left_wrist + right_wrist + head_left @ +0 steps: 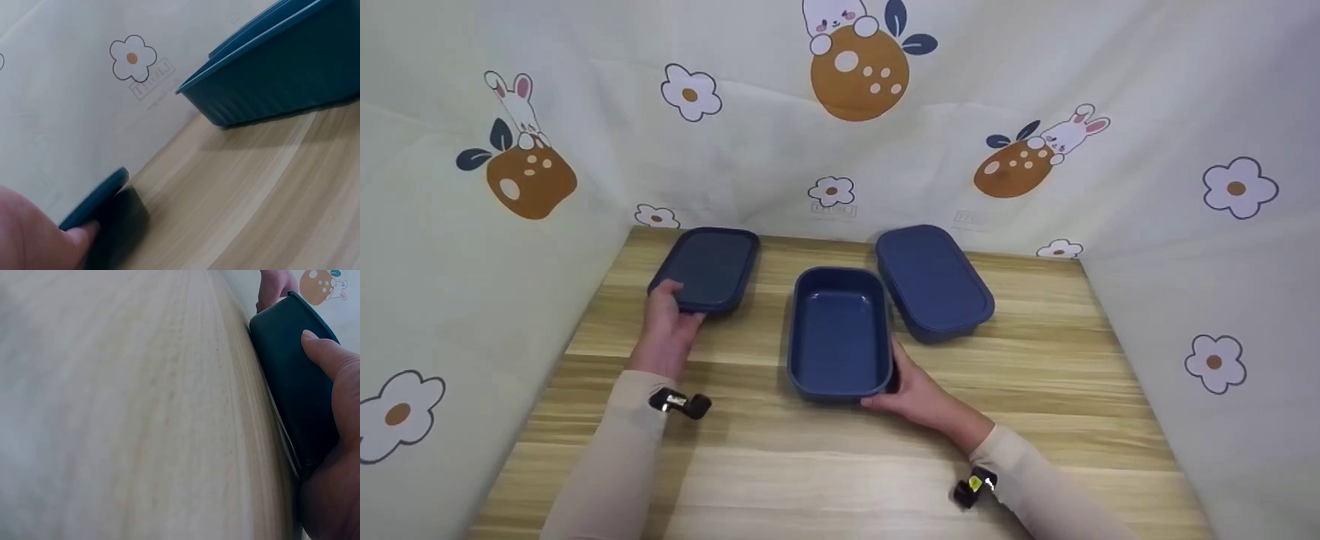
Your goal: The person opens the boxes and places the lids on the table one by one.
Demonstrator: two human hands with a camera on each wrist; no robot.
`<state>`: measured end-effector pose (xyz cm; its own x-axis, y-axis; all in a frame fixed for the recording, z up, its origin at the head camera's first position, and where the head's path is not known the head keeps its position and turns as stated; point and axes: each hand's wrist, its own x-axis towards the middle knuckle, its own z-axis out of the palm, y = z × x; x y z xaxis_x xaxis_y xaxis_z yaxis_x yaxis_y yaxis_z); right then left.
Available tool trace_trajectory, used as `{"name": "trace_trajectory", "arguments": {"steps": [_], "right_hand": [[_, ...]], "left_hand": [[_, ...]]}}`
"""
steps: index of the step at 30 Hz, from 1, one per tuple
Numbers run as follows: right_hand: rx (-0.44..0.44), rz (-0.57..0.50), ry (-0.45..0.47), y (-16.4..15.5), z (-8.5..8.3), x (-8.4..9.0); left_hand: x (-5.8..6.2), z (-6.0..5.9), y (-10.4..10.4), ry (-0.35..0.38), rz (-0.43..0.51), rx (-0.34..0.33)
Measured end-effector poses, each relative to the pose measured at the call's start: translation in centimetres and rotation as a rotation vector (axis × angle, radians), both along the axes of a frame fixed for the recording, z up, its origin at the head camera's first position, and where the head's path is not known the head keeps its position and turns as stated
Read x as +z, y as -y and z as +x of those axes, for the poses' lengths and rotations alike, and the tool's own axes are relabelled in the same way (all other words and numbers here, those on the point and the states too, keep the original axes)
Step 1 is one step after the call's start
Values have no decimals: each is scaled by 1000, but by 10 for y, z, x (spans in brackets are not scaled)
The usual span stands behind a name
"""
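Observation:
At the left of the table, my left hand (666, 334) grips the near left corner of a dark blue lid (709, 266) with a raised rim. Its thumb lies on top and its fingers go under the edge. A blurred dark shape shows beneath the lid in the left wrist view. An uncovered dark blue rectangular food container (840, 341) stands in the middle, with nothing inside. Around its near right corner, my right hand (919, 394) holds it, thumb along the near wall (292, 382) and fingers at the right side, partly hidden.
Close to the open container's right side stands another dark blue container with its lid on (936, 277), set at an angle. The wood-grain table (810, 465) meets pale cloth walls (750, 165) printed with rabbits, oranges and flowers at the back and both sides.

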<state>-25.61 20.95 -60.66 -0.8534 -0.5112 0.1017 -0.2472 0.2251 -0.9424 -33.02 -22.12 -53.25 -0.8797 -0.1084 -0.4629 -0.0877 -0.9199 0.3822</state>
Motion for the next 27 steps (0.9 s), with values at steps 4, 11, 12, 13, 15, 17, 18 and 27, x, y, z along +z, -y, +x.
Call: {"name": "trace_trajectory", "arguments": {"steps": [4,11,12,13,15,17,18,27], "right_hand": [[8,2,-4,0,1,-1],[5,29,-22,-1,1,-1],[7,29,-23,-1,0,-1],[8,27,-23,-1,0,-1],[10,19,-20,-2,1,-1],[10,14,-16,-2,1,-1],[8,14,-14,-2,1,-1],[-13,44,-16,-3,0,-1]], "left_hand": [[3,7,0,12,-75,-12],[11,11,-2,-13,-245,-44],[11,12,-2,-7,-272,-55],[11,13,-2,6,-297,-60],[12,15,-1,34,-339,-67],[13,16,-1,52,-369,-70],[13,17,-1,62,-382,-71],[16,24,2,123,-457,-100]]}}
